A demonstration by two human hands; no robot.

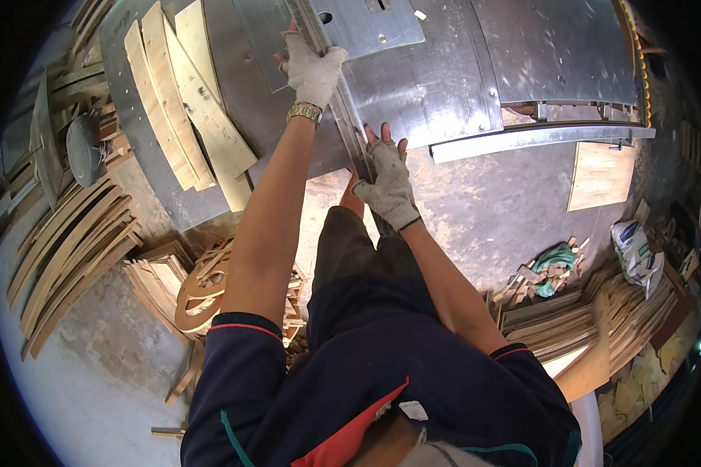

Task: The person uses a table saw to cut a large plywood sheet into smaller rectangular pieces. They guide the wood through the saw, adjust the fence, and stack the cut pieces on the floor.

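Observation:
A long grey metal rail (pixel 343 109) crosses the steel machine table (pixel 436 78) toward my body. My left hand (pixel 311 66), in a cream fingerless glove with a watch at the wrist, grips it near the top of the view. My right hand (pixel 385 175), gloved the same way, holds the rail's near part at the table edge, thumb to the left and fingertips over the metal. Several pale wooden strips (pixel 171 101) lie on the table left of my left hand. A slotted metal plate (pixel 382 31) sits right of the rail.
Stacked curved wooden strips (pixel 70 265) lean at left, beside a pile of cut rings and offcuts (pixel 202 296). At right are a plywood panel (pixel 600 175), a white sack (pixel 635 257), stacked boards (pixel 568 327) and green cloth on scraps (pixel 553 265). A metal bar (pixel 541 140) runs along the table edge.

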